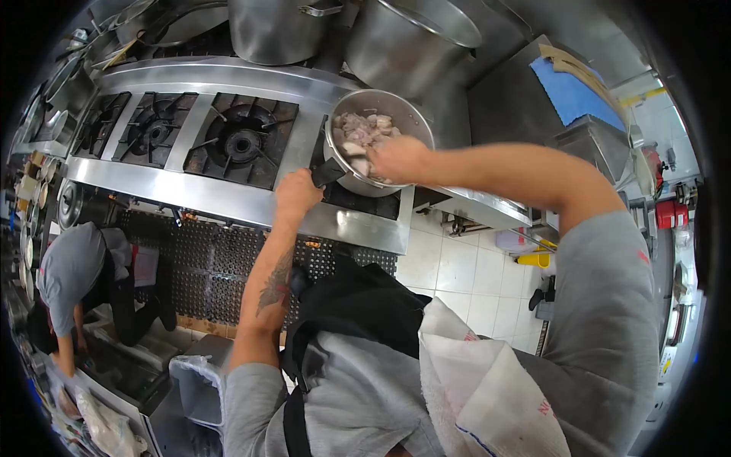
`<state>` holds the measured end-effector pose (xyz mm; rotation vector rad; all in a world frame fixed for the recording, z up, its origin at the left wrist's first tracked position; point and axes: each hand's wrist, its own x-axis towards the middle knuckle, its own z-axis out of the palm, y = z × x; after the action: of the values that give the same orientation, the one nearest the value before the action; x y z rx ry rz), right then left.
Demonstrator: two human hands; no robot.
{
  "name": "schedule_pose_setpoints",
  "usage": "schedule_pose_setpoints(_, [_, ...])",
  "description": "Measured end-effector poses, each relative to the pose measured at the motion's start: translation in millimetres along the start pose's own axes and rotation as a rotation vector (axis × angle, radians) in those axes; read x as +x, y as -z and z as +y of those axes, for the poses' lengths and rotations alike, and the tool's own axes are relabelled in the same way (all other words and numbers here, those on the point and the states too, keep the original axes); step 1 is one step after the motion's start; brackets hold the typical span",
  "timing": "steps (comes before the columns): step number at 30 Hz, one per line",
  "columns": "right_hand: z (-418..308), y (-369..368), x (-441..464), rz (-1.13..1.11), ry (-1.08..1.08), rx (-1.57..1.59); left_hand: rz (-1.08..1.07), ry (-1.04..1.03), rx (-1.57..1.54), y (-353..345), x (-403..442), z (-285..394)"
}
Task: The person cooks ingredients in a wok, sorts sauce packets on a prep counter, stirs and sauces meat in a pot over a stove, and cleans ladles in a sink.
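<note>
A steel pot (417,126) with pale chunks of meat (364,128) in it stands on the right end of the stove. My left hand (299,192) is closed at the pot's lower left side, on a dark cloth or grip (328,172) against the rim. Over the right part of the pot is my right hand (401,160), its fingers closed round a utensil whose dark part shows among the meat. Most of that utensil is hidden by the hand.
Bare burners (244,141) lie left of the pot. Two large pots (278,30) stand behind. At the lower left a co-worker (76,266) bends over a counter, near a grey bin (202,388). A blue cloth (575,91) lies at the upper right.
</note>
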<state>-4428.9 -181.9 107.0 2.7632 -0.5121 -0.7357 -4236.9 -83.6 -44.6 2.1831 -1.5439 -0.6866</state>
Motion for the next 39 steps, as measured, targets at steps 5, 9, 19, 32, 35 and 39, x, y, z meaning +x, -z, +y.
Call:
schedule_pose_setpoints(5, [12, 20, -60, -0.097, -0.146, 0.045, 0.002, 0.016, 0.0, 0, 0, -2])
schedule_pose_setpoints(9, [44, 96, -111, -0.096, -0.243, 0.003, -0.06, 0.011, -0.027, -3, 5, -5])
schedule_pose_setpoints(19, [35, 79, -164, -0.288, -0.47, 0.455, -0.318, -0.155, -0.394, -22, -24, 2])
schedule_pose_setpoints(32, [-63, -105, -78, 0.188, -0.835, 0.545, -0.367, -0.18, -0.322, -28, -38, 22])
schedule_pose_setpoints(35, [5, -79, -95, 0.154, -0.714, 0.692, -0.347, -0.08, -0.437, -23, -36, 25])
schedule_pose_setpoints(39, [51, 28, -144, 0.066, -0.636, 0.509, -0.483, -0.161, -0.311, 9, 6, -5])
